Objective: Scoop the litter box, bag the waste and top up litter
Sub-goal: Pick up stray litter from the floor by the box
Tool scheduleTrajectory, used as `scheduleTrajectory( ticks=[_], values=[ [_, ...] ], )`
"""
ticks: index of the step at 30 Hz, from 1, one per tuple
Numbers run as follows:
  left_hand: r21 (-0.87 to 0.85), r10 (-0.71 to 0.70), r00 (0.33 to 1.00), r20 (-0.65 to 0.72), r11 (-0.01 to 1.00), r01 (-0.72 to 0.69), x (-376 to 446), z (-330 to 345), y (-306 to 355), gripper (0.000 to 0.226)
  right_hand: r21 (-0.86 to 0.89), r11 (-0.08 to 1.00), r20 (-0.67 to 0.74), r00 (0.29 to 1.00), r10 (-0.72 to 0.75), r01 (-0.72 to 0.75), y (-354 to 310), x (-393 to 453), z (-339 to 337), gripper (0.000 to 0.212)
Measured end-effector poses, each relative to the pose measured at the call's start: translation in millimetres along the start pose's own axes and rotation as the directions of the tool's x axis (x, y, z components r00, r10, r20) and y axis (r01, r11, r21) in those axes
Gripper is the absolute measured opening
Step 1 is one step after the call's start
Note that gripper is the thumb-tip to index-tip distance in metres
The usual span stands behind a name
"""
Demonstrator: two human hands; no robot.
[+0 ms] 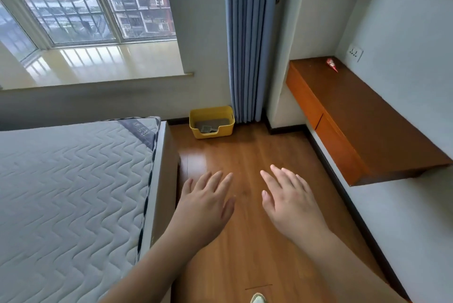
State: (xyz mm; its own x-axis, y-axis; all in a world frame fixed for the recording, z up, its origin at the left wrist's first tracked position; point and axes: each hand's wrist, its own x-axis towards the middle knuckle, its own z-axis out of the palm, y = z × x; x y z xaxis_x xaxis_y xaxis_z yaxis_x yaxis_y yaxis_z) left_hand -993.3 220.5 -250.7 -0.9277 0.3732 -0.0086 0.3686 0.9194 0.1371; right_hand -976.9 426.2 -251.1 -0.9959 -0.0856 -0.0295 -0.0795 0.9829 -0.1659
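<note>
A yellow litter box (pixel 212 131) stands on the wood floor against the far wall, beside the blue curtain. Grey litter fills it, and a small grey scoop (pixel 205 128) lies inside near its low front edge. My left hand (pixel 206 202) and my right hand (pixel 286 197) are held out in front of me, palms down and fingers straight, well short of the box. Both hands hold nothing.
A bed with a bare quilted mattress (pixel 73 192) fills the left side. A brown wall-mounted desk (pixel 362 116) runs along the right, with a small red packet (pixel 332 64) on it. A strip of wood floor (pixel 247 153) leads between them to the box. A blue curtain (pixel 247 40) hangs behind it.
</note>
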Motion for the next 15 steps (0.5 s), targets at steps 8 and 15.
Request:
scheduleTrajectory(
  ticks=[8,15],
  values=[
    [0.003,-0.08,0.997,0.011,0.997,0.08,97.1,8.8,-36.6,0.063,0.003,0.996,0.068,0.993,-0.093,0.093,14.9,129.4,-3.4,0.053],
    [-0.1,-0.08,0.997,0.021,0.992,0.082,191.2,16.1,-97.3,0.065,0.002,0.996,0.116,0.989,-0.093,0.093,9.2,242.6,13.9,0.052]
  ],
)
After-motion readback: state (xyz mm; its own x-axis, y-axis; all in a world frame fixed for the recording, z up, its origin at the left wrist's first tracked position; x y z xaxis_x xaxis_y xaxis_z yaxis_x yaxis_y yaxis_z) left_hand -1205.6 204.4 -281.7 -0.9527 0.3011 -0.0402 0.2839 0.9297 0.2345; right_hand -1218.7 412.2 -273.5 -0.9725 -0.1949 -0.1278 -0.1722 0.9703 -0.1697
